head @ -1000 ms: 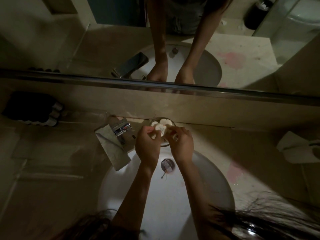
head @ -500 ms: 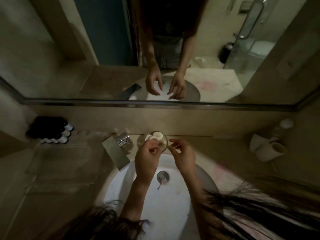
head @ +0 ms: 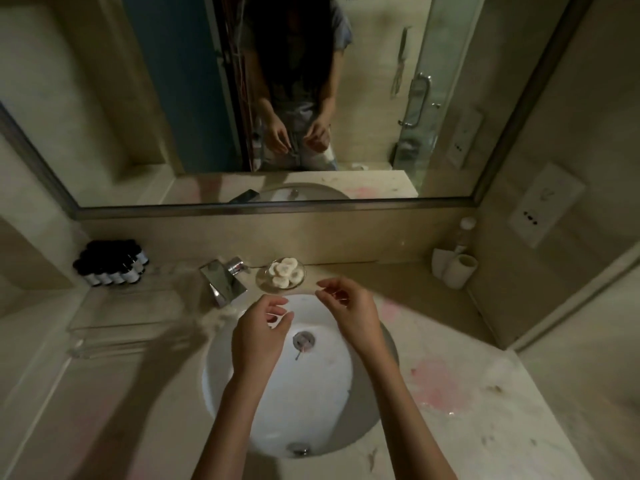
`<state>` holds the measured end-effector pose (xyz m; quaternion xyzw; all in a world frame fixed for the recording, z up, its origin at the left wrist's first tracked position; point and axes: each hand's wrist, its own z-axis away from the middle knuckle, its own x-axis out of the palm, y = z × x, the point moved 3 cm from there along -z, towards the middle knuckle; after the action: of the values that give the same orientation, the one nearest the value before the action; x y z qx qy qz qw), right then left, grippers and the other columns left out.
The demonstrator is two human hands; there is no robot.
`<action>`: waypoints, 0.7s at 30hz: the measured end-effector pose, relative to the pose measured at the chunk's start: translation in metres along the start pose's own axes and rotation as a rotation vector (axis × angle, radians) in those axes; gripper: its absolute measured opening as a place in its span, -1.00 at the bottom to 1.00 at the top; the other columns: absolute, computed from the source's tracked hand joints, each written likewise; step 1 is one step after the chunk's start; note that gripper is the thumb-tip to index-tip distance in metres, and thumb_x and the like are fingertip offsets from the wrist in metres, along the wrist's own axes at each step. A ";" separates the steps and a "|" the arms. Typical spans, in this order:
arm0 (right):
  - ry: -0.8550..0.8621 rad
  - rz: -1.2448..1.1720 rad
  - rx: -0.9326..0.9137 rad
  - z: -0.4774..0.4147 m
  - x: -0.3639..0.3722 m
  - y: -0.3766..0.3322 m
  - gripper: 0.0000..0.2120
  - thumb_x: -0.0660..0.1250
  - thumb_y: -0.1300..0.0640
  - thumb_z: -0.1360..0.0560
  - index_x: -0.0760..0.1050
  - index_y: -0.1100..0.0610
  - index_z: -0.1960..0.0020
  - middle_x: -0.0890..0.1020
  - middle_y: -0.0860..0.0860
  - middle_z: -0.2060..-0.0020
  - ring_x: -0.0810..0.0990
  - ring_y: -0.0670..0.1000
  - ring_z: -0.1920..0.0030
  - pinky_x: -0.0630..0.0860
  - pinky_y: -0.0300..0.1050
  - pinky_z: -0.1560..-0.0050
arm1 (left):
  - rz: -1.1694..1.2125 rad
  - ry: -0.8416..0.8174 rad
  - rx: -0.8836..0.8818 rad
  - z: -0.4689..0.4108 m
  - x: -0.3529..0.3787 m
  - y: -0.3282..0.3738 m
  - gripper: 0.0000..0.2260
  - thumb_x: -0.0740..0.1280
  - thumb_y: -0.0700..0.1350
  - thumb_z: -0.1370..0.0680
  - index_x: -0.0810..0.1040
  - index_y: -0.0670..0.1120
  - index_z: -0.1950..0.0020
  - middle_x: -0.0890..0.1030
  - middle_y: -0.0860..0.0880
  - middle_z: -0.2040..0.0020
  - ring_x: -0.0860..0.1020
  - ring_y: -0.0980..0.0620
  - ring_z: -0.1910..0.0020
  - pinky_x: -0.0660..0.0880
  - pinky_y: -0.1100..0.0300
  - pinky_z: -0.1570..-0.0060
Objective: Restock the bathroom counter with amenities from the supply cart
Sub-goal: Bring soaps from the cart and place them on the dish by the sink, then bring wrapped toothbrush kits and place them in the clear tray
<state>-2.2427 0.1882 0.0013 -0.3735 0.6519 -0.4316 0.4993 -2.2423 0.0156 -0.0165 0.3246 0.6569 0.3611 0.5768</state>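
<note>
The person's left hand (head: 259, 327) and right hand (head: 349, 313) hover side by side over the far half of the white sink (head: 311, 403), apart from each other and touching nothing. The left hand's grip is spread, with relaxed, slightly bent fingers. The right hand's grip is also loose, thumb and forefinger close together but with nothing visible between them.

The task's item, a small glass dish (head: 263, 280) filled with round white pieces (head: 285, 270), sits on the tabletop (head: 467, 427) at the far rim of the sink, just beyond the fingertips of both hands. Whether the pieces are soaps or pads cannot be told.

Just left of the dish stands the chrome faucet (head: 223, 280). Far left, a cluster of dark bottles (head: 110, 263) with pale labels stands against the wall. At the far right are white rolled items (head: 455, 268). A pink stain (head: 440, 382) marks the tabletop right of the sink. The mirror (head: 138, 98) above reflects the person's arms.
</note>
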 end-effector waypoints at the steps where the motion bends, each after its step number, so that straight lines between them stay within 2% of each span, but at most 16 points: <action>1: -0.004 -0.003 -0.002 0.007 0.000 -0.003 -0.91 0.41 0.15 -0.50 0.62 0.08 0.00 0.64 -0.11 0.17 0.54 -0.28 0.21 0.42 -0.44 0.18 | -0.001 0.002 0.000 0.007 -0.002 0.000 -0.83 0.45 -0.12 -0.46 0.55 0.12 0.06 0.63 0.12 0.16 0.60 0.14 0.16 0.57 0.03 0.09; 6: -0.063 0.020 -0.015 0.030 0.013 -0.014 -0.88 0.40 0.12 -0.51 0.61 0.06 -0.04 0.65 -0.08 0.13 0.56 -0.24 0.16 0.46 -0.40 0.16 | -0.004 0.048 -0.016 0.033 -0.022 -0.001 -0.84 0.44 -0.12 -0.48 0.55 0.12 0.03 0.63 0.13 0.14 0.59 0.16 0.14 0.57 0.11 0.10; 11: -0.173 0.053 -0.051 0.036 0.047 -0.031 -0.88 0.40 0.08 -0.50 0.60 -0.02 -0.04 0.66 -0.09 0.12 0.59 -0.15 0.13 0.55 -0.17 0.05 | 0.017 0.153 -0.111 0.054 -0.057 -0.019 -0.83 0.44 -0.14 -0.48 0.55 0.11 0.04 0.62 0.13 0.15 0.60 0.12 0.12 0.53 0.21 0.13; 14: -0.273 0.056 -0.104 0.039 0.076 -0.045 -0.90 0.41 0.07 -0.50 0.60 -0.04 -0.02 0.66 -0.11 0.12 0.60 -0.16 0.12 0.55 -0.18 0.04 | 0.001 0.279 -0.188 0.072 -0.086 -0.030 -0.84 0.43 -0.13 -0.48 0.55 0.10 0.02 0.62 0.14 0.12 0.58 0.17 0.11 0.49 0.33 0.16; 18: -0.485 0.009 -0.188 0.057 0.120 -0.066 -0.92 0.42 0.08 -0.49 0.59 -0.11 0.07 0.66 -0.15 0.18 0.61 -0.18 0.16 0.54 -0.18 0.06 | -0.025 0.490 -0.290 0.116 -0.126 -0.048 -0.86 0.42 -0.07 -0.49 0.60 0.06 -0.03 0.64 0.16 0.02 0.59 0.15 0.04 0.54 0.15 -0.02; 21: -0.678 -0.036 -0.257 0.082 0.156 -0.083 -0.86 0.42 0.10 -0.49 0.58 -0.16 0.12 0.66 -0.15 0.20 0.61 -0.16 0.17 0.53 -0.17 0.06 | -0.100 0.680 -0.363 0.166 -0.151 -0.053 -0.79 0.34 0.06 -0.51 0.61 0.00 -0.08 0.64 0.08 -0.03 0.59 0.08 -0.01 0.48 0.24 -0.07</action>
<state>-2.1924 0.0005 0.0172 -0.5665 0.4915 -0.2065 0.6284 -2.0596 -0.1235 0.0050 0.0465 0.7510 0.5298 0.3913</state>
